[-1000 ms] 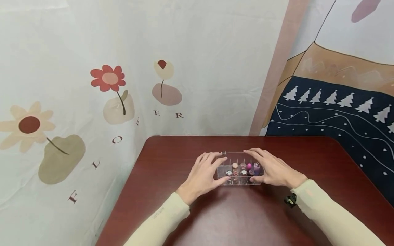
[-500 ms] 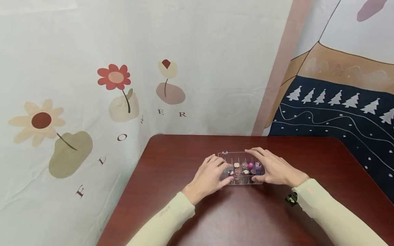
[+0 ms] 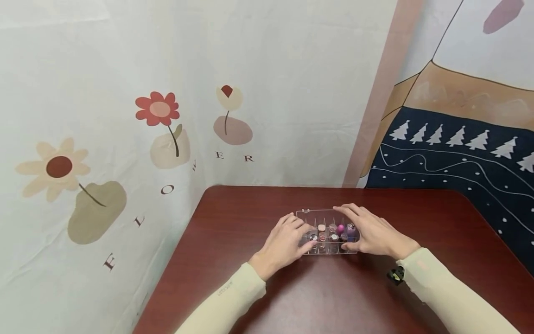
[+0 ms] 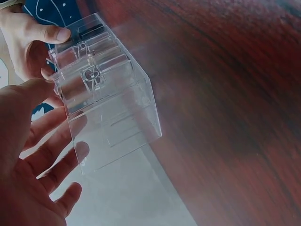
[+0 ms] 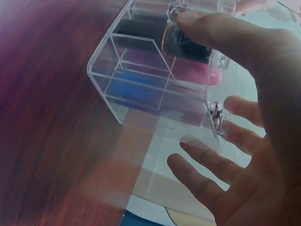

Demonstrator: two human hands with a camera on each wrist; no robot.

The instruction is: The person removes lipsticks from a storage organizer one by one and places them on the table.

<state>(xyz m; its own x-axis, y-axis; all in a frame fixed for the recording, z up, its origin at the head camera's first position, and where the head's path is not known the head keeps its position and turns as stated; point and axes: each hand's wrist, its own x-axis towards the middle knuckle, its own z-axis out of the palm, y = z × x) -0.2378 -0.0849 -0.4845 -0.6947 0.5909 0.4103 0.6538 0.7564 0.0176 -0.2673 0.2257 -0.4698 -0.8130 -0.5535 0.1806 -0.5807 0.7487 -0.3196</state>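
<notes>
Left hand (image 3: 281, 242) and right hand (image 3: 378, 234), fingers loosely spread rather than clenched, touch opposite ends of a clear compartment box (image 3: 327, 251) mid-right on the worktop (image 3: 325, 297), seemingly part-filled with small cosmetics (image 3: 340, 228), its left end apparently vacant.

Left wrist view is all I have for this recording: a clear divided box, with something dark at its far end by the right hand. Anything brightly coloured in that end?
Observer: Yes. The right wrist view shows a pink item inside the clear box, at the end by the right hand.
Operator: Only pink?
Observer: No, a blue item shows there too, to the lower left of the pink one in that picture.
Operator: I can't see the right sleeve. Is anything at its wrist end?
Observer: Yes, the head view shows a black object with a yellow-green patch there; it is too small to identify.
</notes>
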